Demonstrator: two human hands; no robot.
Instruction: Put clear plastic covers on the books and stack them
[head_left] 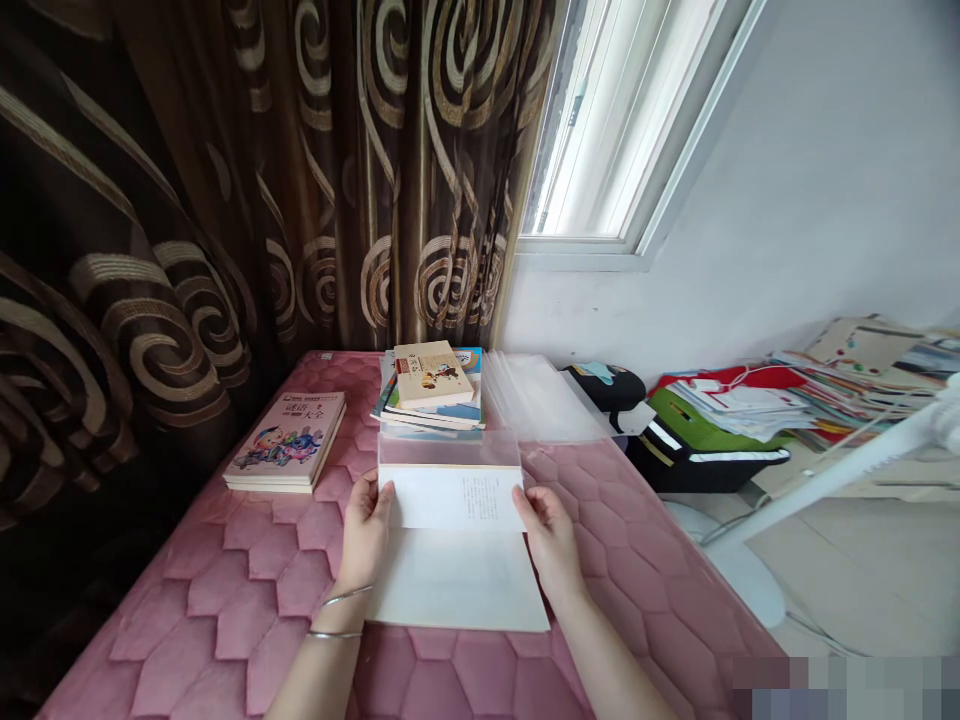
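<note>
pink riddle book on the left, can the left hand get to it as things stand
Probably yes, if it released the printed white page; only pink quilted fabric shows between the left hand and the riddle book.

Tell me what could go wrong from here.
The printed flap, held at its sides by the left hand and right hand, might crease if they pull unevenly. The clear plastic beyond it lies close to the book stack and could catch there. The fanned clear sheets reach the pink surface's edge and may slide off.
</note>
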